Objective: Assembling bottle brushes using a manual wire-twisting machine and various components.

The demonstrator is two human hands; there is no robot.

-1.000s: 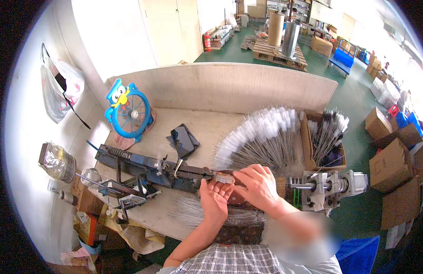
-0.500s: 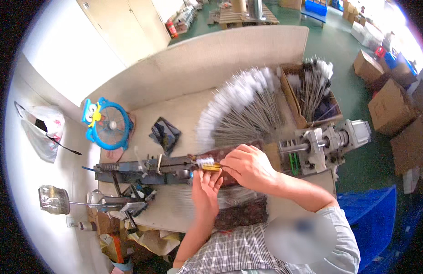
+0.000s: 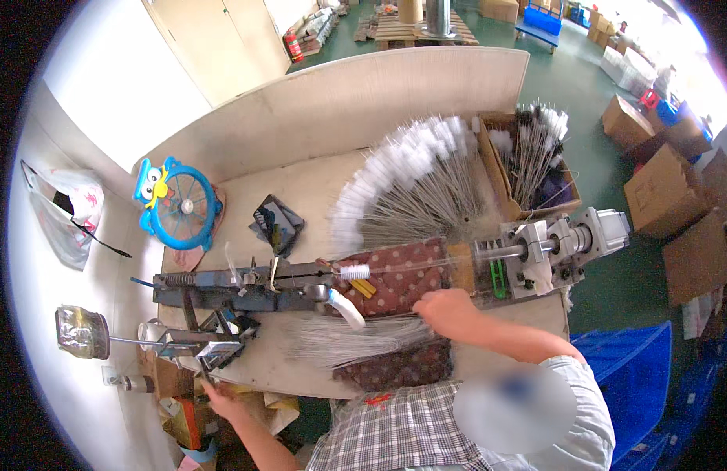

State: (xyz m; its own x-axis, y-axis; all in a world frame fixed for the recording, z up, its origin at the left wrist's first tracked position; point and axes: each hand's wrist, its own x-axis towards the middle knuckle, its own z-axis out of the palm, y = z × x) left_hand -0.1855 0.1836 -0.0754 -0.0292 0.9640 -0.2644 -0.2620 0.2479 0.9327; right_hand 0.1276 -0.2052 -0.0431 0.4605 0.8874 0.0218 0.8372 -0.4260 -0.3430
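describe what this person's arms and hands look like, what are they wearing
Both hands are bare: no gloves, and no rings or watch that can be made out. The left hand and right hand lead to uncovered forearms. The short-sleeved checked shirt has grey, white and dark lines; its right sleeve ends above the elbow.

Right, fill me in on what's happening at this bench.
A person sits at a workbench with a long metal machine across it. Their right hand rests over a bundle of thin wires on a dotted cloth. Their left hand reaches down by the bench's near-left edge. Finished white-tipped brushes fan out behind.
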